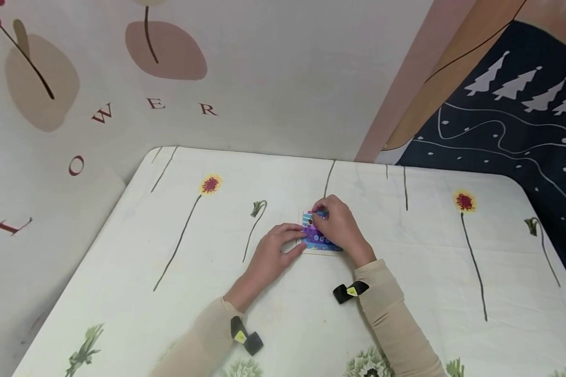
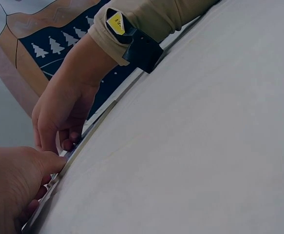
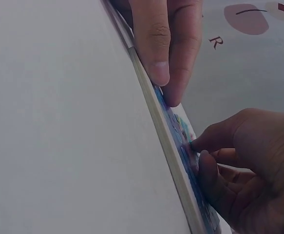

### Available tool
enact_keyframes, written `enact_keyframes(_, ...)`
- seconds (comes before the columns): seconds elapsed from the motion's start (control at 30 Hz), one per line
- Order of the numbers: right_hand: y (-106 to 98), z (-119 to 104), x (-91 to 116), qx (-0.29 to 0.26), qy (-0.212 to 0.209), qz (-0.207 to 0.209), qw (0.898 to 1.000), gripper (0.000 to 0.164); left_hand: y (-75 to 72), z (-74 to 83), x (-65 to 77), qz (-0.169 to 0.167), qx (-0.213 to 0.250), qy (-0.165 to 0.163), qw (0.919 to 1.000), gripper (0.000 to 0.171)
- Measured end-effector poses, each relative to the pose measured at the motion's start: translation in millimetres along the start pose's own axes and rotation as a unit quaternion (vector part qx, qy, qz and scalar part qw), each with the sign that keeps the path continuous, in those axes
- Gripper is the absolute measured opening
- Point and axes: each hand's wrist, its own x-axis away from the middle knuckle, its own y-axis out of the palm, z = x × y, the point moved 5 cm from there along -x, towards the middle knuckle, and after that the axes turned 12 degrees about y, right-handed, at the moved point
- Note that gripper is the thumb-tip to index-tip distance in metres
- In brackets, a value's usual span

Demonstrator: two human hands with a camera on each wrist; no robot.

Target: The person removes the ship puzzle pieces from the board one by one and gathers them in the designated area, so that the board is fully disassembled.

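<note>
A small flat picture board [image 1: 317,242], printed in blue and purple with round shapes and a pale border, lies on the table. My left hand [image 1: 274,250] rests at its left side, its fingers fairly straight and touching the edge. Over the board's upper part, my right hand [image 1: 340,224] bends its thumb and forefinger together, pinching a small flat piece [image 3: 194,146] that the fingertips mostly hide. In the right wrist view the board's thick, layered pale edge [image 3: 167,144] shows. Part of the picture's right side is covered by my right hand.
A white cloth [image 1: 273,319] with printed flowers and stems covers the table. Behind it hangs a pale wall covering [image 1: 273,94] with letters and painted shapes. At the right is a dark panel [image 1: 500,136] with white trees. Each wrist wears a small black camera [image 1: 350,291].
</note>
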Motion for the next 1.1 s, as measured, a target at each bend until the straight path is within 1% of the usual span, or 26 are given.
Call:
enact_keyframes(0.23, -0.6, 3.5, -0.9, -0.027, 0.001, 0.014, 1.0, 0.008, 1.0, -1.9, -0.7, 0.003, 0.003, 0.007, 1.0, 0.025)
enact_keyframes(0.37, -0.3, 4.7, -0.9, -0.037, 0.007, 0.013, 0.999, 0.007, 1.2, -2.2, -0.8, 0.001, 0.004, 0.009, 1.0, 0.025)
enact_keyframes(0.6, 0.4, 4.1, -1.1, -0.025, 0.005, 0.004, 1.0, 0.015, 1.5, -1.8, -0.5, 0.0, 0.001, 0.006, 1.0, 0.025)
enact_keyframes(0.87, 1.2, 4.5, -1.6, -0.015, 0.011, -0.007, 1.0, 0.017, 1.2, -1.5, -0.4, -0.003, 0.0, 0.001, 1.0, 0.026)
enact_keyframes(1.1, 0.3, 1.5, -1.3, -0.032, -0.004, -0.028, 0.999, 0.015, 0.3, -1.5, -0.3, 0.0, -0.007, 0.007, 1.0, 0.025)
